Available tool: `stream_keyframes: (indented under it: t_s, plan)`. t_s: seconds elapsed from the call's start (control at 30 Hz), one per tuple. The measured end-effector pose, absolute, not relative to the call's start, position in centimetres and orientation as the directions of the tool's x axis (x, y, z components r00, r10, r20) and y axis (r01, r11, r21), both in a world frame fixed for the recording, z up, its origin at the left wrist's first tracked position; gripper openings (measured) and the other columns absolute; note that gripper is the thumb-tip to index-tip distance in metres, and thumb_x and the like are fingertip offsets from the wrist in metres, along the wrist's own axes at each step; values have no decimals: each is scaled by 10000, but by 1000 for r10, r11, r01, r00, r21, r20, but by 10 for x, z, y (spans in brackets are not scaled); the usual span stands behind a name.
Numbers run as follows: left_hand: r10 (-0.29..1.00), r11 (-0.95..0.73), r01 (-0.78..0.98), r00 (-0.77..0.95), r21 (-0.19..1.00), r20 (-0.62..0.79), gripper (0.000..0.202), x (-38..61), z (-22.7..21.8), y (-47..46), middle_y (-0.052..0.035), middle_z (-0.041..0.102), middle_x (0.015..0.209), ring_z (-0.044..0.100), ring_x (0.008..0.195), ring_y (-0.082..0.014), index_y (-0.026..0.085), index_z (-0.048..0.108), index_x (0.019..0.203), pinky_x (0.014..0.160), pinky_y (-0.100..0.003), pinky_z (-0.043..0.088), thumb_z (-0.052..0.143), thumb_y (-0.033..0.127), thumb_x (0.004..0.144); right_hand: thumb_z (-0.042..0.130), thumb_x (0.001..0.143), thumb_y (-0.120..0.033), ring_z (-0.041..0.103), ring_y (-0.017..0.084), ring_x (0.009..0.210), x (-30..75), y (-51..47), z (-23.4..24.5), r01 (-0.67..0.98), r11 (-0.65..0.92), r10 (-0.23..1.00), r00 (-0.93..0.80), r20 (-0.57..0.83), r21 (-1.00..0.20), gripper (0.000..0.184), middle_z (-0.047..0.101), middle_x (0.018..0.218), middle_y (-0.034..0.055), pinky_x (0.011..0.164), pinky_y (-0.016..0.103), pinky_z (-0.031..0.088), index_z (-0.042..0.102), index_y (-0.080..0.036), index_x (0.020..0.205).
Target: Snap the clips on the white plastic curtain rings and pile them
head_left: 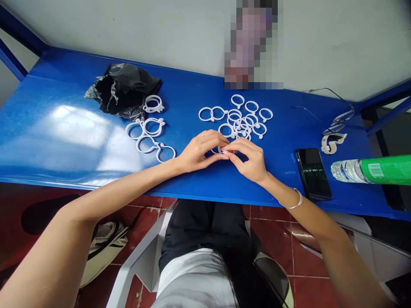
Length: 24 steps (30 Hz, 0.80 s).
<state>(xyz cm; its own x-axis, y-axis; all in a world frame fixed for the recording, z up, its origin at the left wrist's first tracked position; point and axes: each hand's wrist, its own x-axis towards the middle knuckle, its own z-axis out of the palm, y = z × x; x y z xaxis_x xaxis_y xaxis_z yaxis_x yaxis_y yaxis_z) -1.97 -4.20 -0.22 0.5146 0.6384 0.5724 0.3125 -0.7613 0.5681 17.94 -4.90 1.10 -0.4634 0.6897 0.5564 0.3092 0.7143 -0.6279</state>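
Both hands meet near the front middle of the blue table [192,92]. My left hand [205,149] pinches a white plastic ring [218,149] between thumb and fingers. From the other side, the thumb and fingertips of my right hand [248,158] close on the same ring; most of it is hidden by the fingers. Just beyond my hands lies a loose pile of similar white rings [242,124], each with a small round tab. To the left, several more rings [146,144] rest in linked or overlapping groups, with a small stack [153,104] behind them.
A torn black plastic bag [133,81] lies open at back left. On the right are a phone [313,173], a white wristwatch or band [333,143], eyeglasses [342,117] and a green-labelled bottle [382,170] on its side. A blurred-out object [248,47] stands against the wall.
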Motion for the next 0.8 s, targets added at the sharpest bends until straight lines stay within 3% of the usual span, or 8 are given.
stream_keyframes:
  t_s: [0.17,0.4,0.8]
  plan:
    - [656,-745,251,448,618,608,226,-16,-1,-46,-84,729,940,680,941,-202,173,651,943,867,-358,536,612,395,926,601,923,-190,679,182,750,177,-51,11,294,710,694,-446,566,-640,114,742,846,27,699,341,573,705,-235,923]
    - [763,-624,239,390,744,515,270,-12,3,-53,-78,740,924,688,916,-193,167,673,903,842,-338,544,642,435,900,607,912,-204,655,175,712,176,-53,7,301,682,723,-417,551,-667,102,730,817,17,663,335,555,698,-242,890]
    - [713,-685,215,396,696,579,226,-12,3,-52,-73,741,898,690,887,-174,153,675,893,819,-308,544,633,374,916,606,912,-153,656,162,715,174,-52,9,250,715,689,-410,598,-653,128,718,791,2,671,316,538,698,-234,875]
